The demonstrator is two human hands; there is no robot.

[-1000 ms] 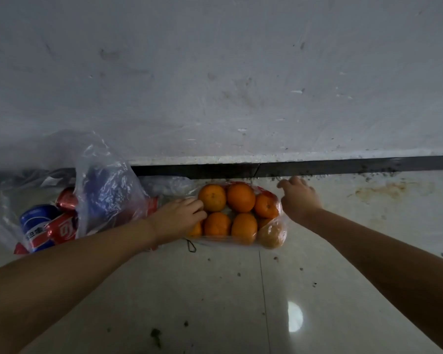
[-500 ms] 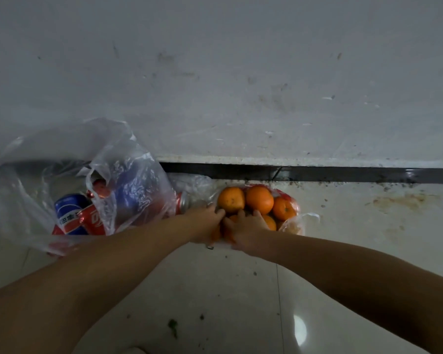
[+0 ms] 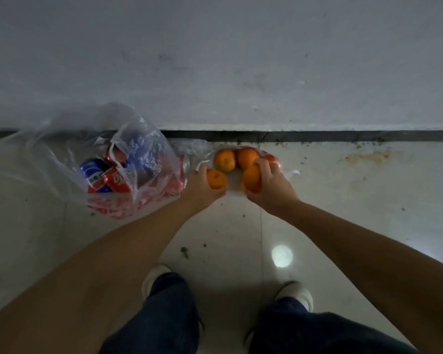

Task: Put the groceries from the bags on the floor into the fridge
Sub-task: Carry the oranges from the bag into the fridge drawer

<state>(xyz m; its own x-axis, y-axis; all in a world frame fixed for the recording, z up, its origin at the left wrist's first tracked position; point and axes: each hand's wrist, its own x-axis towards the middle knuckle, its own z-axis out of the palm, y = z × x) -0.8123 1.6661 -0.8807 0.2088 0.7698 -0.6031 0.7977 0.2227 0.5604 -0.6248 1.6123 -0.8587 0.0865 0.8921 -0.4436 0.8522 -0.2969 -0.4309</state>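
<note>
Two clear plastic bags lie on the tiled floor against the wall. The left bag (image 3: 62, 154) holds several red and blue drink cans (image 3: 100, 175). The right bag (image 3: 274, 159) holds oranges; two of them (image 3: 224, 159) still lie in it. My left hand (image 3: 202, 187) grips one orange (image 3: 216, 179). My right hand (image 3: 269, 185) grips another orange (image 3: 251, 177), fingers curled over its top. Both hands are just in front of the orange bag.
A grey wall rises behind the bags, with a dark skirting strip (image 3: 317, 136) at its foot. My two shoes (image 3: 296, 295) and dark trouser legs stand on the pale tiles below. A stain (image 3: 368, 157) marks the floor at right.
Both hands reached into the orange bag and each came out gripping an orange. The view has pulled back and my legs and shoes have come into sight.
</note>
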